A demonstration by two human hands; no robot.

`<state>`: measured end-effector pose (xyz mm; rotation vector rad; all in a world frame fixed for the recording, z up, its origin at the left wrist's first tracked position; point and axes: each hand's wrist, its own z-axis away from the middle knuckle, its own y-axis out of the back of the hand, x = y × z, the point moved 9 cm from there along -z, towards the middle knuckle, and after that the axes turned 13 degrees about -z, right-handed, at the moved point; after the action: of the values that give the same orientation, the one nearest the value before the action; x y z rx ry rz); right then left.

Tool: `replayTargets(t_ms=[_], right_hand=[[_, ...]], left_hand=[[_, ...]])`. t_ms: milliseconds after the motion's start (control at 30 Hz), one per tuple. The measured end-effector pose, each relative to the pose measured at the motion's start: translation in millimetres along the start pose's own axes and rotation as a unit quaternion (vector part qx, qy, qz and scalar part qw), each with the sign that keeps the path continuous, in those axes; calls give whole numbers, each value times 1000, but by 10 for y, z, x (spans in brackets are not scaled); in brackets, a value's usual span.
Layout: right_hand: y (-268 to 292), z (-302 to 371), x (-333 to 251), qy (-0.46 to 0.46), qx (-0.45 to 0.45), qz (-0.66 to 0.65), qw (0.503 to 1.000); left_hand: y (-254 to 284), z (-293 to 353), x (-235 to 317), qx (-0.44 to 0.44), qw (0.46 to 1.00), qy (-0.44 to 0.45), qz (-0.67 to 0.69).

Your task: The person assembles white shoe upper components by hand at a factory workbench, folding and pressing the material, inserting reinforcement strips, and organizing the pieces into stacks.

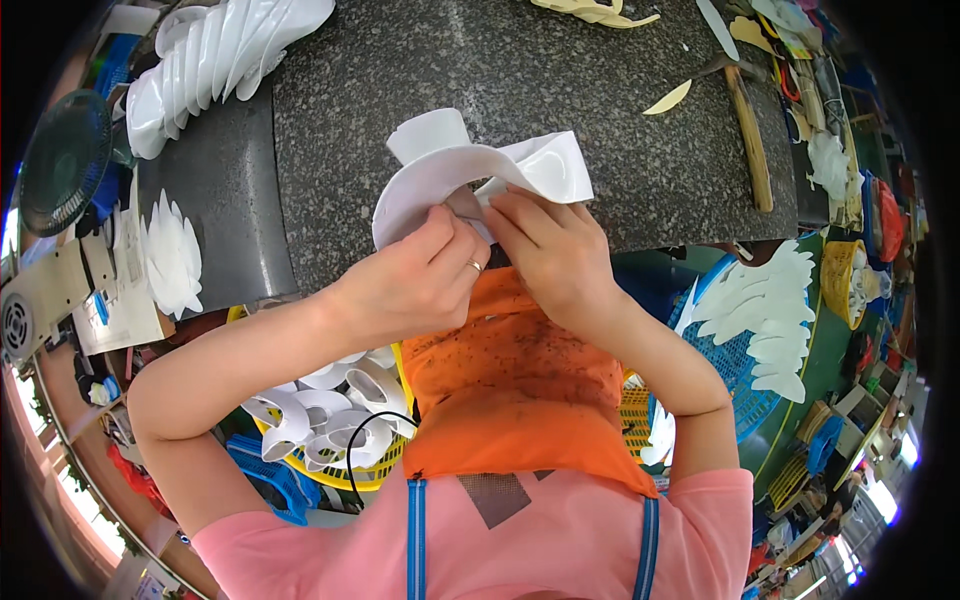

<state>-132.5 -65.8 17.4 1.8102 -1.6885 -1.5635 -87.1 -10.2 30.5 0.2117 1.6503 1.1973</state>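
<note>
A curved white shoe upper (445, 180), glossy on part of its surface, is held up at the near edge of the dark speckled stone slab. My left hand (415, 275) is closed in a pinch on its near edge, with a ring on one finger. Close beside it, my right hand (560, 250) grips the same upper from the right, fingertips bent in under the edge. The fingertips of both hands nearly meet. What lies between them is partly hidden by the fingers and the upper.
On the stone slab (350, 60) lie a wooden-handled hammer (752, 140) and a cream strip (668, 98). Stacked white pieces (215, 60) stand far left. A yellow basket of white uppers (320, 420) is below left; a blue basket (735, 385) with white leaf-shaped pieces (770, 310) is right.
</note>
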Motion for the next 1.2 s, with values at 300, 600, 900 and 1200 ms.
replayTargets(t_ms=[300, 600, 900, 1200], right_hand=[[41, 72, 39, 27, -87, 18, 996], [-133, -289, 38, -89, -11, -32, 995], [13, -584, 59, 26, -64, -170, 983], [144, -962, 141, 19, 102, -131, 986]], left_hand=[[123, -52, -24, -6, 999, 34, -5], [229, 52, -87, 27, 996, 83, -13], [151, 202, -172, 4, 995, 24, -100], [-102, 165, -555, -26, 973, 175, -150]])
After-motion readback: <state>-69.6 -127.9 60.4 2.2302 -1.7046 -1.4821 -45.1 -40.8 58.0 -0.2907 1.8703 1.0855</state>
